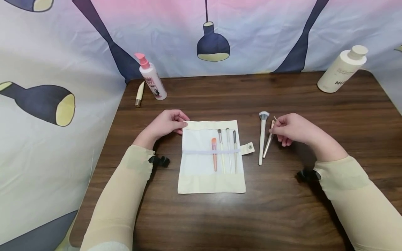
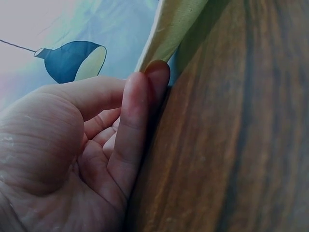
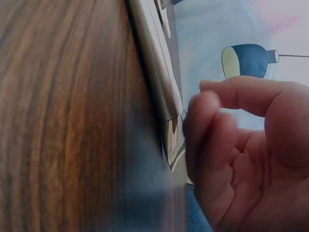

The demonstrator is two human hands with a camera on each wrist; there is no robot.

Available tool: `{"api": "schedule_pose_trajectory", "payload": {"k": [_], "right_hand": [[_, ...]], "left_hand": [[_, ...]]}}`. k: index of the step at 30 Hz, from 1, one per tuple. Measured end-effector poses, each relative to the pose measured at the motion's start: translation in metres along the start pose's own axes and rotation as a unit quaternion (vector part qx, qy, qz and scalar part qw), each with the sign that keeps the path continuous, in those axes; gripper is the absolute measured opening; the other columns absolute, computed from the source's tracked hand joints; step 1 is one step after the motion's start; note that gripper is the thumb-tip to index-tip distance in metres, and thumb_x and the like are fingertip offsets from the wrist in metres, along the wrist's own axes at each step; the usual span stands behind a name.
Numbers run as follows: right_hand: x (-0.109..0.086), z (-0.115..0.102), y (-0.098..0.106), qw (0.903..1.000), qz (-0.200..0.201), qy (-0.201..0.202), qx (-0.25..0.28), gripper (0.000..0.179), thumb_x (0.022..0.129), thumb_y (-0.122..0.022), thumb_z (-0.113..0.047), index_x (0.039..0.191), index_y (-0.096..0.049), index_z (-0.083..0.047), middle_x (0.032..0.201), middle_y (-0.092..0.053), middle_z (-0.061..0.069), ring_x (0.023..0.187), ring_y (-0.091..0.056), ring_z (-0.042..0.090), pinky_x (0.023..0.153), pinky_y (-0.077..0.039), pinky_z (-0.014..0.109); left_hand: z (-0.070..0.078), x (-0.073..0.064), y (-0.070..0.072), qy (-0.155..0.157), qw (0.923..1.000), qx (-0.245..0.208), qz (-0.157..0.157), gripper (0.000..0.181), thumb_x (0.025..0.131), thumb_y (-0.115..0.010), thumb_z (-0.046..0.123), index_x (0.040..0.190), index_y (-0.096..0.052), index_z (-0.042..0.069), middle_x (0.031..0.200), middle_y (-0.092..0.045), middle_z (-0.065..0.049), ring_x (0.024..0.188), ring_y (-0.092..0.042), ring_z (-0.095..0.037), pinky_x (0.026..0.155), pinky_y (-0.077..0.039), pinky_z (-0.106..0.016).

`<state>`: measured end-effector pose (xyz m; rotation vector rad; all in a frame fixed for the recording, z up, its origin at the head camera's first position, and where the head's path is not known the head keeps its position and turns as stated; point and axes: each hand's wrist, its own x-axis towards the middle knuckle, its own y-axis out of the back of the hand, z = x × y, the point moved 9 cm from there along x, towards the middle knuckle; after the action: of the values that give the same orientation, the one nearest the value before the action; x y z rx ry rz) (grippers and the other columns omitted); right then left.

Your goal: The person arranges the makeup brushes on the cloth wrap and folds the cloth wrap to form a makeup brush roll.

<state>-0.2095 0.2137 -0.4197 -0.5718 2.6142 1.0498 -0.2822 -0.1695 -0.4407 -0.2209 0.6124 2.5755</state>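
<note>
Evidently, the flat cream fabric brush roll (image 1: 195,183) is steadied at its eleven o'clock corner, which is pinched by the left hand (image 1: 166,123), probably so that the cloth cannot slide. Four slim makeup brushes (image 1: 215,161) are held parallel towards its three o'clock side by a pale elastic band (image 1: 198,152). Farther out, a fluffy white-handled brush (image 1: 262,139) and a shorter, beige metallic-looking brush (image 1: 268,143) are laid side by side. Beside the latter, the right hand (image 1: 292,129) is bent with fingertips drawn together; whether anything is pinched cannot be told, the tips being partly hidden.
</note>
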Motion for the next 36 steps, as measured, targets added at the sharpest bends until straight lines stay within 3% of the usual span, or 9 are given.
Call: {"api": "schedule_pose_trajectory", "payload": {"k": [11,26,32,36], "right_hand": [[0.003,0.002,0.004,0.9960,0.025,-0.020,-0.083,0.035,0.099,-0.067,-0.033,0.081,-0.061,-0.004,0.065,-0.064,0.005,0.055,-0.067,0.016,0.054,-0.058,0.032],[0.008,0.011,0.004,0.9934,0.013,-0.052,-0.101,0.037,0.099,-0.067,-0.037,0.083,-0.064,-0.003,0.069,-0.066,0.006,0.058,-0.068,0.015,0.056,-0.059,0.032],[0.009,0.010,0.007,0.9935,0.032,-0.049,-0.097,0.038,0.096,-0.069,-0.038,0.082,-0.064,-0.004,0.067,-0.065,0.005,0.056,-0.068,0.015,0.055,-0.059,0.032],[0.012,0.008,0.004,0.9941,0.024,-0.048,-0.095,0.036,0.095,-0.070,-0.036,0.082,-0.065,-0.003,0.065,-0.065,0.003,0.056,-0.068,0.014,0.055,-0.059,0.031]], "left_hand": [[0.003,0.004,0.001,0.007,1.0000,0.002,-0.003,0.020,0.098,-0.070,0.009,0.116,-0.068,-0.001,0.097,-0.068,-0.016,0.078,-0.069,-0.018,0.071,-0.064,-0.031],[0.000,0.008,-0.003,0.013,0.9999,-0.008,-0.008,0.019,0.098,-0.070,0.007,0.114,-0.069,-0.002,0.094,-0.068,-0.013,0.078,-0.069,-0.017,0.070,-0.064,-0.030],[0.003,0.007,0.001,-0.002,1.0000,0.000,0.001,0.019,0.098,-0.070,0.008,0.114,-0.069,-0.002,0.094,-0.068,-0.015,0.077,-0.069,-0.018,0.070,-0.064,-0.030],[0.000,0.004,0.003,0.005,1.0000,-0.003,0.004,0.018,0.098,-0.070,0.007,0.114,-0.069,-0.001,0.094,-0.069,-0.014,0.077,-0.070,-0.018,0.070,-0.064,-0.030]]}}
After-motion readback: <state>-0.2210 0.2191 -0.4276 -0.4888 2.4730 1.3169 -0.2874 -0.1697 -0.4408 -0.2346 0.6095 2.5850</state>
